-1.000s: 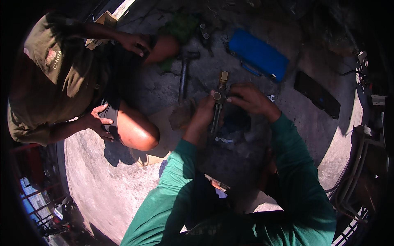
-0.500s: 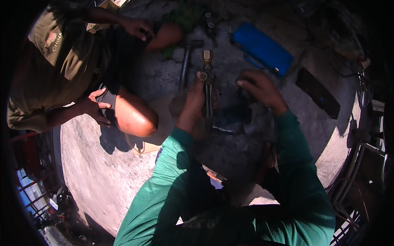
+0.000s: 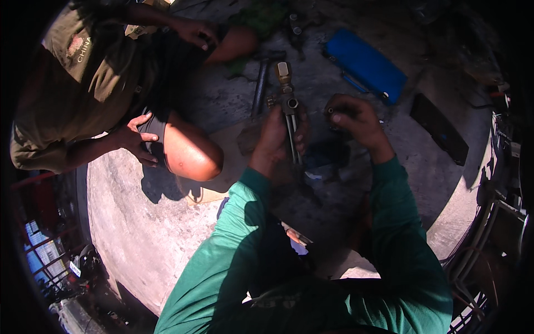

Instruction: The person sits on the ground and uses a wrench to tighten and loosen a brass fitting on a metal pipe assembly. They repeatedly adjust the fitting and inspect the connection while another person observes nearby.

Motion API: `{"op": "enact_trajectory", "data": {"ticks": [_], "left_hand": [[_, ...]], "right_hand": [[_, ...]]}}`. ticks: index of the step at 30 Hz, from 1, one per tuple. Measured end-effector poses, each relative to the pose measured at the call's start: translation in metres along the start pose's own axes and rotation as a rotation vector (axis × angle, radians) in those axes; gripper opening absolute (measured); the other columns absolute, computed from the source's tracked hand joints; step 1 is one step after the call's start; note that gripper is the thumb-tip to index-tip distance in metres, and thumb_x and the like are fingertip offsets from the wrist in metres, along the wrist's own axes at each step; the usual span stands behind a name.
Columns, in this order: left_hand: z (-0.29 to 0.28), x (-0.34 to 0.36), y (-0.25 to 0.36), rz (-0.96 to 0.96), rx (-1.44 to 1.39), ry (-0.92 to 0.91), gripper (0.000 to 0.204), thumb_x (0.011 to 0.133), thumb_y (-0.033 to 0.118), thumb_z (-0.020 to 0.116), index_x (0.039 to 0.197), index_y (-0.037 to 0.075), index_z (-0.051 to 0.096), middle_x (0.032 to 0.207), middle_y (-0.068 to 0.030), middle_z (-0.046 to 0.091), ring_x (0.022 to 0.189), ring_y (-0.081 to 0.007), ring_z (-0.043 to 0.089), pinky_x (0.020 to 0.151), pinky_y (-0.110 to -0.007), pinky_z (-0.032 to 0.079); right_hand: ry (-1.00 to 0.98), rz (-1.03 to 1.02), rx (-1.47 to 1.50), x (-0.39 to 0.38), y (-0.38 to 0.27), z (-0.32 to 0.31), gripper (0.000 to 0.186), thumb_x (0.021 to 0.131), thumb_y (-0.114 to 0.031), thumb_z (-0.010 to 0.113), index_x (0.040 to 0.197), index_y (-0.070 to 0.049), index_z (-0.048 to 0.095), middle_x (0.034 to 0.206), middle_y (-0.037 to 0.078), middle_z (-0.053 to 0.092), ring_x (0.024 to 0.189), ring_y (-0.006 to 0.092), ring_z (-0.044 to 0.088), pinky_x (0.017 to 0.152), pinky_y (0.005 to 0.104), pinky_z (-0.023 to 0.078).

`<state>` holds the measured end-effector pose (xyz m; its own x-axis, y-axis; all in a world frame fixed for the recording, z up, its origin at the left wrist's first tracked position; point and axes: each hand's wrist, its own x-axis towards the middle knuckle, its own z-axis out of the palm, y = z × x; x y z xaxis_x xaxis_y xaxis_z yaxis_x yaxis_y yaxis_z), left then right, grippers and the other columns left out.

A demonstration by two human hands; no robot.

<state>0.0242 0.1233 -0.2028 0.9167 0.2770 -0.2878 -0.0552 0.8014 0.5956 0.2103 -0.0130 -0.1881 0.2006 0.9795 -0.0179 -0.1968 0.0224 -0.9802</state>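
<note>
My left hand (image 3: 273, 136) is wrapped round a gas torch (image 3: 286, 92) with a brass hex nut at its far end and thin parallel metal tubes running back past my fingers. A small knob stands out on its left side, and a round open port faces up. To the right of it, apart from the torch, my right hand (image 3: 356, 119) is closed, with a small round metal part (image 3: 330, 111) pinched between thumb and fingers. That part is dark, and its exact kind is hard to make out.
A hammer (image 3: 260, 86) lies beyond my left hand. To the far right are a blue case (image 3: 367, 67) and a dark flat slab (image 3: 439, 129). Another person's hand (image 3: 136, 139) rests on their thigh at left. A wooden block (image 3: 248, 138) sits beside my left wrist.
The torch has turned in my left hand, so its knob now points left and the open port faces up. My right hand has turned, bringing the small part into view.
</note>
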Motion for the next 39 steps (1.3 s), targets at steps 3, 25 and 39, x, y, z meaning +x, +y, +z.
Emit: {"op": "enact_trajectory", "data": {"ticks": [3, 25, 39], "left_hand": [[0.001, 0.001, 0.000, 0.009, -0.062, -0.088, 0.055, 0.104, 0.056, 0.023, 0.094, 0.010, 0.053, 0.051, -0.0061, 0.042, 0.038, -0.0193, 0.044, 0.037, -0.034, 0.041], [0.014, -0.002, -0.002, 0.116, 0.161, 0.293, 0.072, 0.097, 0.073, 0.035, 0.106, 0.006, 0.058, 0.069, -0.0066, 0.056, 0.054, -0.0194, 0.056, 0.050, -0.035, 0.051], [0.012, -0.012, 0.002, 0.167, 0.157, 0.382, 0.068, 0.098, 0.071, 0.036, 0.105, 0.007, 0.058, 0.070, -0.0074, 0.058, 0.057, -0.0192, 0.058, 0.051, -0.035, 0.052]], "right_hand": [[0.014, -0.027, 0.005, 0.000, 0.002, 0.009, 0.017, 0.091, -0.009, 0.071, 0.105, 0.000, 0.067, 0.097, 0.001, 0.066, 0.093, 0.0093, 0.060, 0.080, 0.0258, 0.049], [0.225, 0.071, 0.206, 0.006, 0.009, 0.042, 0.024, 0.095, -0.014, 0.062, 0.111, 0.003, 0.067, 0.090, 0.008, 0.069, 0.076, 0.0136, 0.062, 0.066, 0.0276, 0.048], [0.223, 0.101, 0.234, 0.014, 0.001, 0.055, 0.022, 0.097, -0.017, 0.063, 0.108, 0.003, 0.067, 0.089, 0.007, 0.070, 0.072, 0.0121, 0.062, 0.063, 0.0265, 0.048]]}}
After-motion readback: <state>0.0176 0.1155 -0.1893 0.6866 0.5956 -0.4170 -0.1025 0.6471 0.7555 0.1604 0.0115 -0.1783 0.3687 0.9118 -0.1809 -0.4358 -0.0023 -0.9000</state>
